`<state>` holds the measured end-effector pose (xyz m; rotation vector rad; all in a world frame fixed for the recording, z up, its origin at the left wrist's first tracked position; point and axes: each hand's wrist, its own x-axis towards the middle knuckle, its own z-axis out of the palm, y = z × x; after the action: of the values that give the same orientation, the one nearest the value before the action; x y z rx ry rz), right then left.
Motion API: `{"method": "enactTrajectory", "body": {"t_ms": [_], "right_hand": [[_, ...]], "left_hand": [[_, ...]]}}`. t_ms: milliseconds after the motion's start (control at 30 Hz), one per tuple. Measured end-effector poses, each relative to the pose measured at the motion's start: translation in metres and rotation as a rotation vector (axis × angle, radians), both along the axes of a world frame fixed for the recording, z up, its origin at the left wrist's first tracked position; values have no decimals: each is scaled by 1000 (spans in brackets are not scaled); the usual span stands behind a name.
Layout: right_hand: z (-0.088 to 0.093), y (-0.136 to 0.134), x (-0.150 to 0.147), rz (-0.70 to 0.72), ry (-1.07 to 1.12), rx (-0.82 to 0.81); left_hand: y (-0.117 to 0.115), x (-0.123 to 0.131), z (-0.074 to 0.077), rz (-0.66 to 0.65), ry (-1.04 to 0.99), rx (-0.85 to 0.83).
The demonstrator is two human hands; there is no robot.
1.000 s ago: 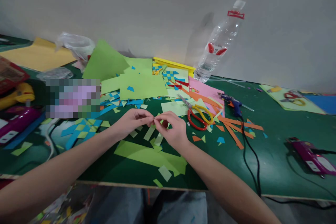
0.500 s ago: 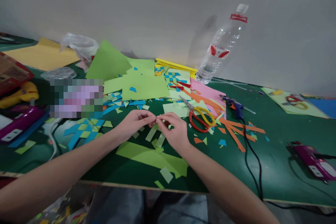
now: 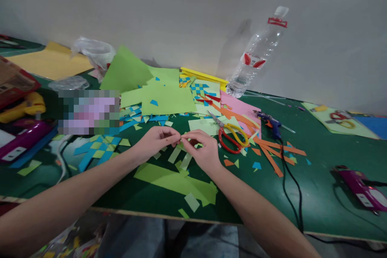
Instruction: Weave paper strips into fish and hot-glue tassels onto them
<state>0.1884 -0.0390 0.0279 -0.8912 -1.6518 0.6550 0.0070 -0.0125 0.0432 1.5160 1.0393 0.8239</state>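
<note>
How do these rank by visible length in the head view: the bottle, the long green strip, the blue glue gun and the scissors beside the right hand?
1. Bottle and long green strip: too alike to rank, and the strip lies nearer the camera.
2. Scissors.
3. Blue glue gun.

the left hand [image 3: 160,141] and the right hand [image 3: 202,149] are facing each other over the bench [image 3: 320,161], fingertips nearly touching. each thumb is pinching against its forefinger, and the other fingers are curling. the bare left forearm [image 3: 81,187] and bare right forearm [image 3: 250,205] are slanting inward across the bench's near edge, below which the legs [image 3: 136,238] are showing.
</note>
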Motion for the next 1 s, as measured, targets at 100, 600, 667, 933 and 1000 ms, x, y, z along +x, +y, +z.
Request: {"method": "enactTrajectory", "body": {"t_ms": [100, 600, 667, 933, 1000], "right_hand": [[0, -1, 0, 3, 29, -51], [0, -1, -3, 63, 172, -203], [0, -1, -3, 71, 190, -216], [1, -1, -2, 129, 241, -355], [1, -1, -2, 132, 247, -355]], "left_hand": [[1, 0, -1, 0, -9, -2], [1, -2, -6, -19, -37, -26], [1, -3, -6, -22, -34, -24], [2, -4, -9, -18, -21, -17], [2, -4, -9, -20, -23, -24]]}}
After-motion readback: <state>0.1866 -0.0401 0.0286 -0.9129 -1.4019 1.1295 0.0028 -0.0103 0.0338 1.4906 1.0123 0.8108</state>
